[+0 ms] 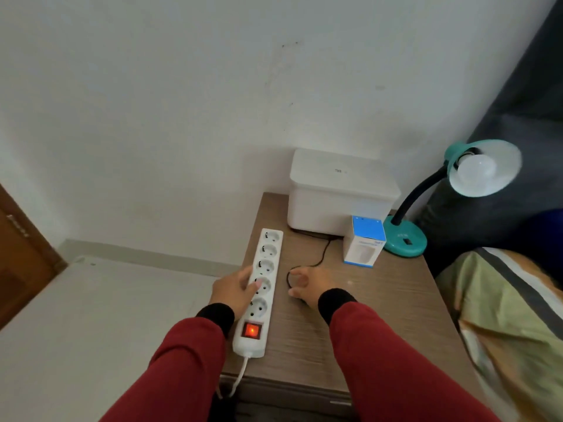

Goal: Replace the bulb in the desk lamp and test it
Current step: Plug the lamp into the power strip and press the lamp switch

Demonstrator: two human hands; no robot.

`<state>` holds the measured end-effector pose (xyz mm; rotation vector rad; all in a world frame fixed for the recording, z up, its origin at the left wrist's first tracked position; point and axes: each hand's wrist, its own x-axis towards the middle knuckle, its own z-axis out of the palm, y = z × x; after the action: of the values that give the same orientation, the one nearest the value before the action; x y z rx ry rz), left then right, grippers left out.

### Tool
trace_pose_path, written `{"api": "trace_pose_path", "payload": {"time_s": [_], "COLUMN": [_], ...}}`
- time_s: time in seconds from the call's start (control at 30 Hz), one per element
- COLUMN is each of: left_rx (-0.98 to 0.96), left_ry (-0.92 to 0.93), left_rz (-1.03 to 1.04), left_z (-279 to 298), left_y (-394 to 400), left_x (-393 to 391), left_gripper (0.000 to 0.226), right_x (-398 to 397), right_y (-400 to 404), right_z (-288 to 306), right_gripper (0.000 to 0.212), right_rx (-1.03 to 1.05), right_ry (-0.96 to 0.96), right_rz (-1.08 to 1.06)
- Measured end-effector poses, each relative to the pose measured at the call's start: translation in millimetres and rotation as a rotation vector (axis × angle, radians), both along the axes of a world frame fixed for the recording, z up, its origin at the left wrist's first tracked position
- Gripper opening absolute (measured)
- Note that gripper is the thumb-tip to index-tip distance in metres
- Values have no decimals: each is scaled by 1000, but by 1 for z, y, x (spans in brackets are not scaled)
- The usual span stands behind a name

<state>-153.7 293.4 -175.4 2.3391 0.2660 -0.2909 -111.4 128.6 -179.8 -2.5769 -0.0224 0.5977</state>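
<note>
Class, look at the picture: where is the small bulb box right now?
The bulb box stands upright toward the back right of the bedside table, just in front of the white container and beside the lamp's teal base.

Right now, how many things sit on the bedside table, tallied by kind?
Power strip: 1
White lidded box: 1
Bulb carton: 1
Desk lamp: 1
Total: 4, with the lamp's black cord counted as part of the lamp.
</note>
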Motion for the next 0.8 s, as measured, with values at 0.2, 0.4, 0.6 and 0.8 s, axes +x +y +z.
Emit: {"api": "trace_pose_path", "payload": {"time_s": [0.2, 0.4, 0.6, 0.8], "left_rx": [-243, -345, -357, -366], "left_ry": [-36, -72, -71, -67], "left_rz": [220, 294, 296, 289], "left_z": [-21, -26, -27, -29], "left_y": [-2, -5, -4, -2], "left_x": [-5, -8, -6, -4], "left_gripper": [39, 37, 38, 38], "right_x": [0, 1, 11, 19], "right_y": [-2, 0, 15, 36], "right_z": [-19, -24, -17, -10], "right_gripper": [53, 51, 41, 32], "right_rx": [91, 120, 433, 650], "right_ry": [-53, -123, -202, -296], "right_rz": [-55, -97, -338, -450]}}
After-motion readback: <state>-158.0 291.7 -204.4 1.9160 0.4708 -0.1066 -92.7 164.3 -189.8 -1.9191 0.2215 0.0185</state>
